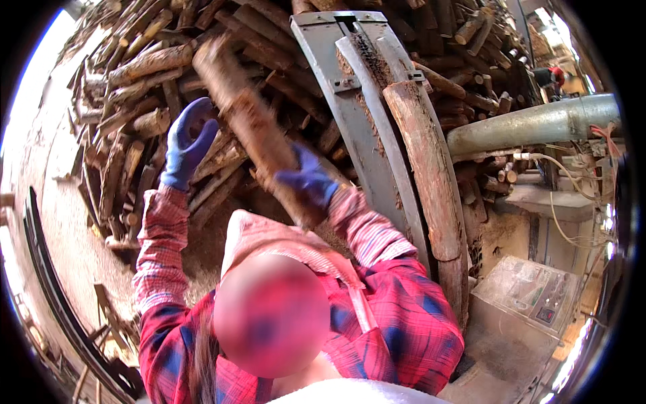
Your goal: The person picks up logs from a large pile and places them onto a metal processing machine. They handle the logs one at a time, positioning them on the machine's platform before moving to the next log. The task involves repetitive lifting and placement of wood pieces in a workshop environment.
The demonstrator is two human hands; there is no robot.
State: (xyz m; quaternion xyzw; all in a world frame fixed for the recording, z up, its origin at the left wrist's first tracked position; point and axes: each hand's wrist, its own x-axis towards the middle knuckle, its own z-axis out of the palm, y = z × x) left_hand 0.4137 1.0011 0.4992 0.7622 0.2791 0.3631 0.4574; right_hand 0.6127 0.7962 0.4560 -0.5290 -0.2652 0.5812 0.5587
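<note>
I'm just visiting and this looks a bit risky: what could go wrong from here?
The blurred log could slip or swing: only the right hand seems to be on it, while the open left hand looks apart from it. The woodpile is a loose jumble, so a knock might set pieces rolling. Another log lies on the grey metal frame close by, so a swing might pinch the right hand between the two.

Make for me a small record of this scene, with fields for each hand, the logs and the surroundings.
Left hand: blue glove, open, apart from the blurred log
Right hand: blue glove, on the blurred log's nearer part; firmness of grip unclear
Blurred log: slanted, far end toward the left
Second log: lying along a grey metal channel, right of the hands
Beyond: large log pile
Right side: metal pipe, box with control panel
</note>
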